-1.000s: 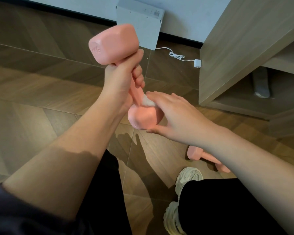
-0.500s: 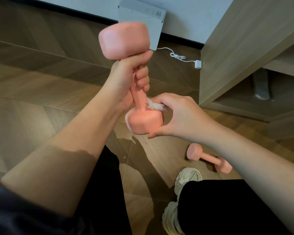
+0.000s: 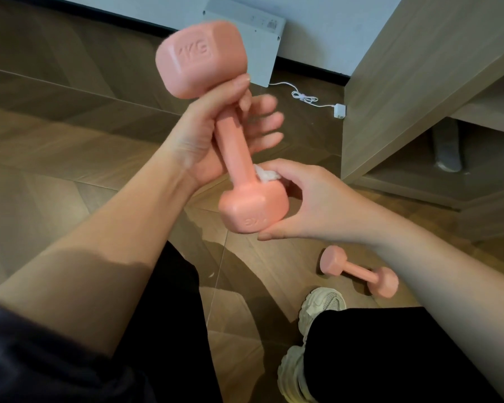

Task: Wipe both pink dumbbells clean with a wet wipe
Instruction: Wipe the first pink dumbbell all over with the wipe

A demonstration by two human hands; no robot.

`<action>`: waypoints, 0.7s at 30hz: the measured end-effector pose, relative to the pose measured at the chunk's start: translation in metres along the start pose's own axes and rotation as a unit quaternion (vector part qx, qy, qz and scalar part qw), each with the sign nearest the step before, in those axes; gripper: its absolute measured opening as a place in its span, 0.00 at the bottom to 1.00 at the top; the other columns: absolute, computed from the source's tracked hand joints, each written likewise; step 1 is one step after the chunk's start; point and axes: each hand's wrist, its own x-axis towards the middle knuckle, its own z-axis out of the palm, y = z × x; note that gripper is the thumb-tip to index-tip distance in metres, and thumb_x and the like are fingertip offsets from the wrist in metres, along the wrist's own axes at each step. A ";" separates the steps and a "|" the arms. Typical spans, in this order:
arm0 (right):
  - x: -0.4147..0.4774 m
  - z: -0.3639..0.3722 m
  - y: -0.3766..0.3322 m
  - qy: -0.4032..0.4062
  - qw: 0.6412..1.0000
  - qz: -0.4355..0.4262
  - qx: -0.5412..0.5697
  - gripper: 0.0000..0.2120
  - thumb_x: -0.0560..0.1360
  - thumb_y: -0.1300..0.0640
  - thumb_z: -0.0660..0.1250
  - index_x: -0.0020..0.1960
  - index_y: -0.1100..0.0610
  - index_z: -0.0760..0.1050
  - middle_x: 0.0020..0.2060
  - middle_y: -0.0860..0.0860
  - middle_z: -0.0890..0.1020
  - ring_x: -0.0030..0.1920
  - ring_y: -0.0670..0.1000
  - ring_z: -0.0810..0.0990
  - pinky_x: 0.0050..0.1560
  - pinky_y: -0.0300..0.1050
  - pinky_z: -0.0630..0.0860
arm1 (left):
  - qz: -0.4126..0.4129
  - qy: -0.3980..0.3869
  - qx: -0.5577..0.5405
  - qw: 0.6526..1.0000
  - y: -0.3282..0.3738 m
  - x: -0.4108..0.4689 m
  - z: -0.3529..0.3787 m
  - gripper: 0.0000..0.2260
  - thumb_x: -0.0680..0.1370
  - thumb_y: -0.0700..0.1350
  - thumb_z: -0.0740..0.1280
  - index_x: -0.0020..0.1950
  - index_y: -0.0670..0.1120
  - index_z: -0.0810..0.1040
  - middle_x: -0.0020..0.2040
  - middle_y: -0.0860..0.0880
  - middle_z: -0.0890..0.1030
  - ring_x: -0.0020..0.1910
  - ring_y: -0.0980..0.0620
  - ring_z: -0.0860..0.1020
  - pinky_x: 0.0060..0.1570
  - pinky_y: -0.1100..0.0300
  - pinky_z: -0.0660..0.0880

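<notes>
I hold a pink dumbbell [image 3: 237, 154] marked 1KG nearly upright in front of me. Its handle lies in my left hand [image 3: 192, 135]; the thumb hooks over the handle just under the upper head, and the fingers are spread out behind it, blurred. My right hand [image 3: 312, 199] cups the lower head, thumb beneath it, fingers pressing a crumpled white wet wipe [image 3: 266, 174] onto the top of that head beside the handle. A second pink dumbbell [image 3: 358, 270] lies on the wooden floor at lower right, beneath my right forearm.
A wooden cabinet [image 3: 419, 82] with an open low shelf stands at right. A white box [image 3: 253, 27] leans on the wall, with a white cable and plug [image 3: 306, 98] on the floor. My pale shoe [image 3: 323, 303] and black-trousered legs fill the bottom.
The held dumbbell has turned so the 1KG face of the upper head shows. My left fingers have loosened from the handle and spread. My right hand stays at the lower head with the wipe.
</notes>
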 end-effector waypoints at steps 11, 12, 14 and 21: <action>0.004 0.015 0.003 0.072 0.991 -0.029 -0.109 0.26 0.69 0.57 0.77 0.66 0.53 0.74 0.63 0.46 0.78 0.62 0.45 0.76 0.61 0.42 0.74 | 0.060 0.254 0.061 0.964 -0.011 0.005 -0.002 0.12 0.76 0.43 0.70 0.35 0.47 0.70 0.24 0.52 0.68 0.23 0.54 0.66 0.27 0.62 0.67; 0.005 0.018 0.003 0.058 0.989 -0.024 -0.131 0.30 0.69 0.54 0.77 0.68 0.53 0.71 0.65 0.46 0.76 0.64 0.47 0.75 0.62 0.45 0.74 | 0.064 0.265 0.064 0.960 -0.013 0.005 -0.002 0.11 0.76 0.42 0.70 0.37 0.46 0.71 0.25 0.51 0.69 0.23 0.54 0.67 0.28 0.62 0.67; 0.008 0.022 0.002 0.037 0.989 0.000 -0.143 0.37 0.65 0.47 0.79 0.69 0.51 0.67 0.66 0.46 0.73 0.65 0.49 0.73 0.62 0.47 0.72 | 0.064 0.257 0.062 0.962 -0.015 0.006 0.001 0.09 0.76 0.41 0.70 0.39 0.45 0.73 0.26 0.50 0.70 0.25 0.54 0.68 0.29 0.61 0.69; 0.008 0.015 0.003 0.039 0.997 0.018 -0.059 0.34 0.60 0.44 0.80 0.63 0.50 0.76 0.56 0.44 0.80 0.56 0.43 0.77 0.57 0.43 0.74 | -0.002 0.090 0.061 0.994 -0.009 0.007 -0.011 0.09 0.75 0.39 0.69 0.35 0.45 0.76 0.32 0.48 0.75 0.30 0.53 0.74 0.35 0.60 0.75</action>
